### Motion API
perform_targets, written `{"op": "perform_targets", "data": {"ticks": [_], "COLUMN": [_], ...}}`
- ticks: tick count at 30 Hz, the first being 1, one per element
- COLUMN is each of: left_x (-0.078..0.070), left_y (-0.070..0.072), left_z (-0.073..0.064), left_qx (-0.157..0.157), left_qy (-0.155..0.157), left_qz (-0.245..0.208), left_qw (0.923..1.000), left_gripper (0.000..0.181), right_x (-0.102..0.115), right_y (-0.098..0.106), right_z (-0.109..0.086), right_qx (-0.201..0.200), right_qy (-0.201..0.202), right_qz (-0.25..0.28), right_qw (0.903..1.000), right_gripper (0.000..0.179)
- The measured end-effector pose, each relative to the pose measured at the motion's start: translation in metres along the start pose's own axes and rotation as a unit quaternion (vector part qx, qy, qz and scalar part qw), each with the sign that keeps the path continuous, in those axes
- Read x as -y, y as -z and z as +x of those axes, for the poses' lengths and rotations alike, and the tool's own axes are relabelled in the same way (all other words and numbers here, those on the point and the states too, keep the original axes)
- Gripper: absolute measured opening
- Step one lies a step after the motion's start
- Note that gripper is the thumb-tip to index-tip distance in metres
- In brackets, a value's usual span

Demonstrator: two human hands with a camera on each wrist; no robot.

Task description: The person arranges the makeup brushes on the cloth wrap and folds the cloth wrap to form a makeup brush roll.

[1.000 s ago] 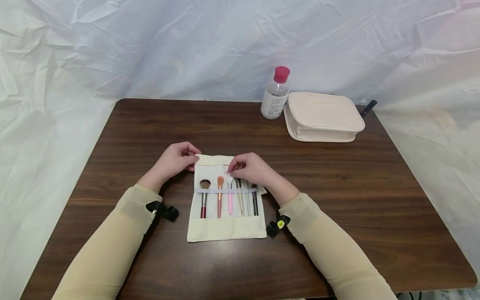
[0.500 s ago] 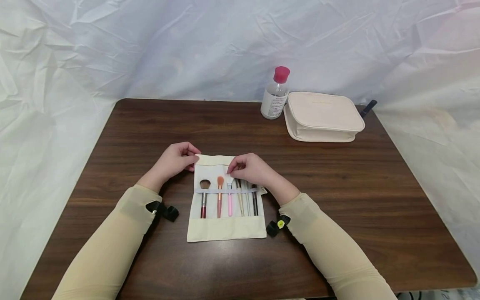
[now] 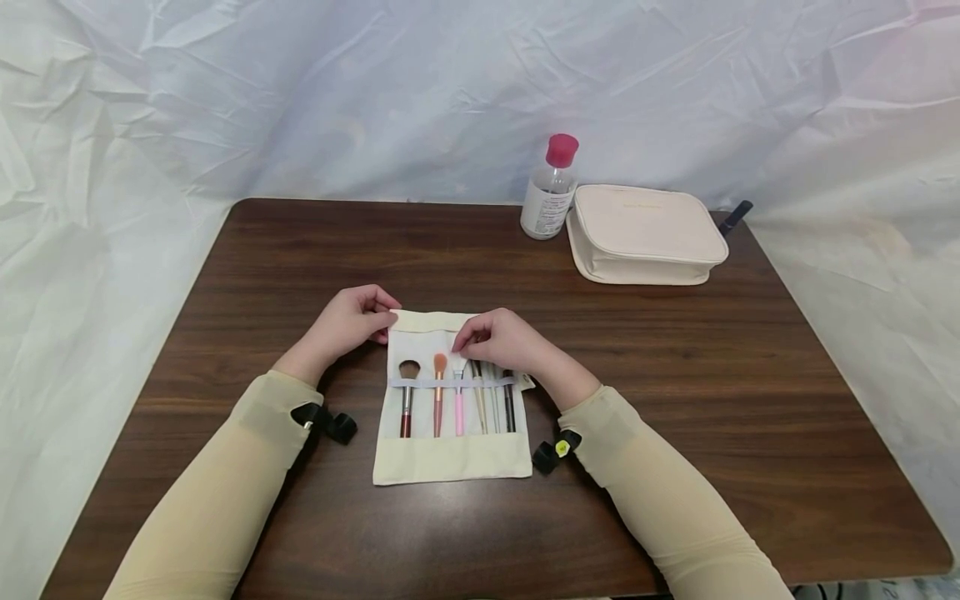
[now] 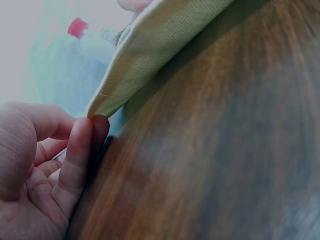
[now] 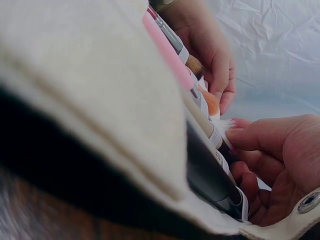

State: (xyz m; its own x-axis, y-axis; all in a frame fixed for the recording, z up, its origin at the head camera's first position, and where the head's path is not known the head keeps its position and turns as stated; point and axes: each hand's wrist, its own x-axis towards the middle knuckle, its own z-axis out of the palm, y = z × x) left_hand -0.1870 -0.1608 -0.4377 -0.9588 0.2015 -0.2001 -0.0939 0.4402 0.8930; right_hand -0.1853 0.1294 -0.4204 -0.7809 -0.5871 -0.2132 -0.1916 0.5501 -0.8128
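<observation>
A cream cloth brush roll (image 3: 452, 461) lies unrolled on the table, an elastic band crossing several makeup brushes. In the left wrist view my left hand (image 4: 45, 165) pinches the roll's corner between thumb and fingers; in the head view this is the far left corner. My right hand (image 3: 498, 337) reaches over the roll's far half. Its thumb and finger pinch the white bristles (image 5: 225, 124) of the pink-handled brush (image 3: 459, 412). To the left lie an orange-tipped brush (image 3: 439, 392) and a dark round-headed brush (image 3: 407, 400). Slimmer brushes on the right are partly hidden by the right hand.
At the back of the brown table (image 3: 712, 417) stands a clear bottle (image 3: 547, 204) with a red cap. Beside it sits a cream zip case (image 3: 648, 233), with a dark pen-like stick (image 3: 737, 217) behind its right end. White sheeting (image 3: 375, 92) hangs behind the table.
My right fingertips have shifted very slightly toward me and left at the white bristles. The left hand keeps hold of the corner, and the brushes lie as before.
</observation>
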Motion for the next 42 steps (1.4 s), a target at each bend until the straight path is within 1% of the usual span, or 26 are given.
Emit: {"op": "perform_targets", "data": {"ticks": [9, 19, 22, 26, 28, 30, 33, 38, 42], "left_x": [0.001, 0.001, 0.001, 0.000, 0.000, 0.000, 0.000, 0.000, 0.001], "left_y": [-0.001, 0.001, 0.000, 0.000, 0.000, 0.000, 0.001, 0.001, 0.000], "left_z": [0.000, -0.001, -0.001, -0.001, 0.000, 0.000, -0.001, 0.000, 0.001], "left_qx": [-0.001, -0.003, -0.004, -0.003, -0.004, -0.005, -0.005, -0.005, -0.002], "left_qy": [-0.001, 0.000, 0.002, 0.000, 0.000, 0.000, 0.002, -0.004, 0.000], "left_qz": [0.003, 0.004, 0.006, 0.009, 0.011, 0.012, 0.014, 0.013, 0.008], "left_qw": [1.0000, 1.0000, 1.0000, 1.0000, 0.9999, 0.9999, 0.9999, 0.9999, 1.0000], "left_gripper": [0.017, 0.017, 0.017, 0.017, 0.017, 0.017, 0.018, 0.018, 0.017], "right_x": [-0.001, 0.000, 0.000, -0.003, -0.005, -0.006, -0.008, -0.010, -0.015], "right_y": [0.001, 0.002, 0.002, 0.004, 0.006, 0.008, 0.011, 0.020, 0.029], "right_z": [0.000, 0.001, 0.000, -0.001, -0.002, -0.002, -0.003, -0.010, -0.021], "right_qx": [0.007, 0.011, -0.006, -0.057, -0.074, -0.078, -0.075, -0.083, -0.074], "right_qy": [0.005, 0.008, 0.012, 0.014, 0.015, 0.018, 0.019, 0.013, -0.004], "right_qz": [-0.005, 0.002, 0.004, 0.024, 0.039, 0.050, 0.054, 0.032, 0.018], "right_qw": [0.9999, 0.9999, 0.9999, 0.9980, 0.9964, 0.9955, 0.9956, 0.9960, 0.9971], "right_gripper": [0.011, 0.010, 0.007, 0.004, 0.005, 0.006, 0.007, 0.010, 0.013]}}
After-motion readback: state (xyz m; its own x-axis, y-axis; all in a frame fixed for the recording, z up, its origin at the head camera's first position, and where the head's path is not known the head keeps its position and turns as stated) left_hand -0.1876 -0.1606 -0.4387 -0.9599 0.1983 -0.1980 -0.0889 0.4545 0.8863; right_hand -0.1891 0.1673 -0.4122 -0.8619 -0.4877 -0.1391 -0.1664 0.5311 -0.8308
